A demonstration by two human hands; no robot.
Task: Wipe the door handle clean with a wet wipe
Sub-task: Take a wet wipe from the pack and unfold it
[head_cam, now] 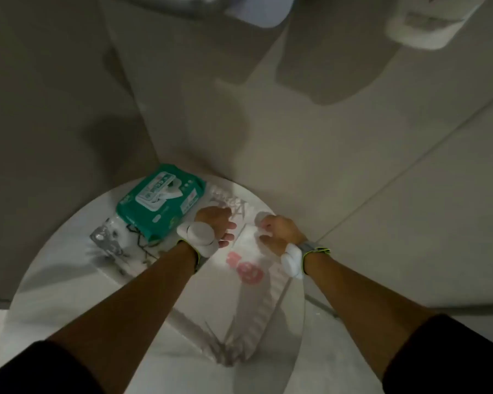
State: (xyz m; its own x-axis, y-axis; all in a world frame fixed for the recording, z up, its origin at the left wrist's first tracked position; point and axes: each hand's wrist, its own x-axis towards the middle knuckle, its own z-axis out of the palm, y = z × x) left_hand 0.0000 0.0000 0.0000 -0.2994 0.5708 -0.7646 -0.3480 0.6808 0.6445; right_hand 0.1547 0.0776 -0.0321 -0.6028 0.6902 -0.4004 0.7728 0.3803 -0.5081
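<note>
A green wet-wipe pack (pixel 161 201) lies at the far side of a round white table (pixel 69 280), its lid flap up and a white wipe poking out. My left hand (pixel 215 226) hovers just right of the pack, fingers apart, holding nothing. My right hand (pixel 279 233) pinches a small crumpled white wipe (pixel 261 218) at the top edge of a white plastic bag (pixel 248 294) with red print. No door handle can be made out in this view.
Crinkled clear packaging with dark markings (pixel 117 245) lies left of my left forearm. Beyond the table are a beige tiled floor (pixel 382 166) and a grey wall (pixel 40 109). White fixtures (pixel 421 27) sit at the top edge.
</note>
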